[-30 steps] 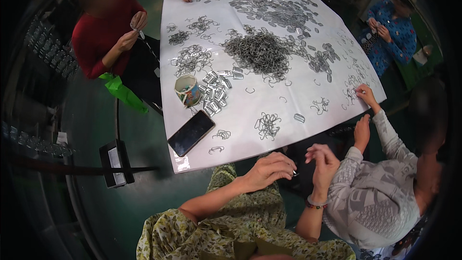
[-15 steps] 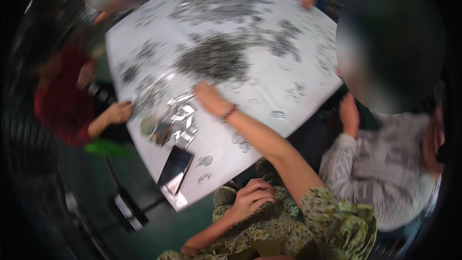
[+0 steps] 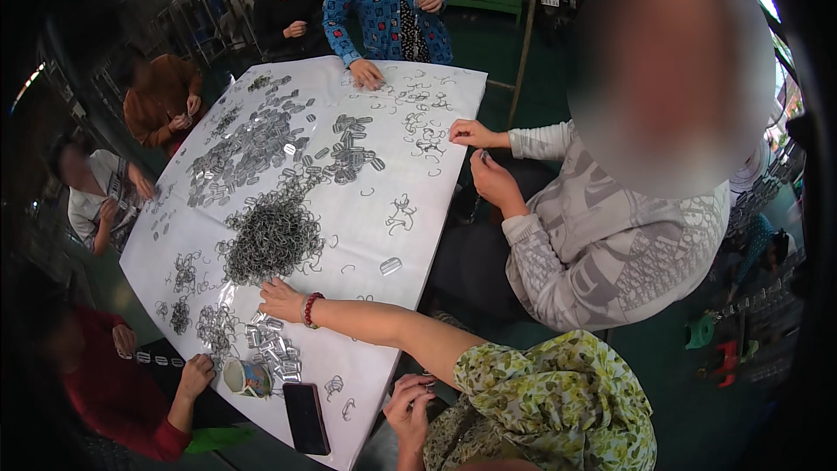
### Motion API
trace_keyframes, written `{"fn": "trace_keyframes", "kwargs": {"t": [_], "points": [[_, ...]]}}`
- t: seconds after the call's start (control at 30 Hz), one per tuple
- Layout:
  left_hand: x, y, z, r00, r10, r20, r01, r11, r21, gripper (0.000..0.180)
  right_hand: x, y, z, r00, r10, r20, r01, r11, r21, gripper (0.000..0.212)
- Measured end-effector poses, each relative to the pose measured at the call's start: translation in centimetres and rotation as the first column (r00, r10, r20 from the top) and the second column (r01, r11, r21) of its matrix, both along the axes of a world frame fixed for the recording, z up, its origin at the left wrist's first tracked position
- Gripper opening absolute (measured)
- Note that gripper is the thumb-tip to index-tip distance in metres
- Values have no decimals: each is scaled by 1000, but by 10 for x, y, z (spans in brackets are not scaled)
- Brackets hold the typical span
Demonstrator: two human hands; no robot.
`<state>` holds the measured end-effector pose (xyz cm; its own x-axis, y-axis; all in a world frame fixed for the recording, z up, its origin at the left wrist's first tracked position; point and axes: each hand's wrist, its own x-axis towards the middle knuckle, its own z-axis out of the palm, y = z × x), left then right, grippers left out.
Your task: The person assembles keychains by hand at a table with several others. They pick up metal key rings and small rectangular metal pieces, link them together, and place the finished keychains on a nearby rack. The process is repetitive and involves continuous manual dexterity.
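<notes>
My right hand [image 3: 282, 302] reaches across the white table, palm down, fingers apart at the near edge of a dense heap of small metal wire hooks [image 3: 272, 240]. A red bead bracelet circles that wrist. Below the table's near edge, by my lap, my left hand [image 3: 410, 405] is closed, its fingers pinched around something small that I cannot make out. Shiny flat metal buckles [image 3: 275, 351] lie in a loose pile nearer me than my right hand. Beside them stands a cup [image 3: 247, 378] with a coloured pattern.
A dark phone [image 3: 306, 419] lies at the table's near corner. Grey slotted buckles [image 3: 253, 148] spread over the far left. A person in a grey patterned sweatshirt [image 3: 610, 244] sits at my right; one in red [image 3: 131, 392] works at the left. Others stand at the far side.
The view has swung, now taking in more of the far side. My left hand, earlier lying over my lap with fingers stretched, now has them curled. My right hand stays by the hook heap.
</notes>
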<state>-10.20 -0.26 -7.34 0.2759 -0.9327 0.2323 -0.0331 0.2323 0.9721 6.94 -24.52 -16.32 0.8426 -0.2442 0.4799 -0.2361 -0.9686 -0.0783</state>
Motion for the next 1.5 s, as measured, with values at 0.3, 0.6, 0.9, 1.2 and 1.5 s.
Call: {"fn": "trace_keyframes", "kwargs": {"t": [0.3, 0.6, 0.9, 1.2, 1.5], "points": [[0, 8, 0, 994, 106, 29, -106, 994, -5, 10, -90, 43, 87, 968, 21, 250, -228, 491, 841, 19], [-6, 1, -5, 994, 47, -100, -54, 996, -69, 9, -266, 77, 93, 907, -235, 349, -365, -27, 931, 23], [-14, -18, 16, 994, 99, 52, -100, 995, 27, 6, -315, 135, 143, 821, -380, 425, -352, 248, 902, 20], [-22, -28, 17, 982, 107, 157, -112, 993, 21, 10, -329, 133, 147, 779, -467, 419, -224, 417, 881, 20], [-23, -36, -1, 979, 79, 186, -74, 997, -31, 19, -331, 131, 133, 739, -534, 410, -331, 242, 912, 19]]}}
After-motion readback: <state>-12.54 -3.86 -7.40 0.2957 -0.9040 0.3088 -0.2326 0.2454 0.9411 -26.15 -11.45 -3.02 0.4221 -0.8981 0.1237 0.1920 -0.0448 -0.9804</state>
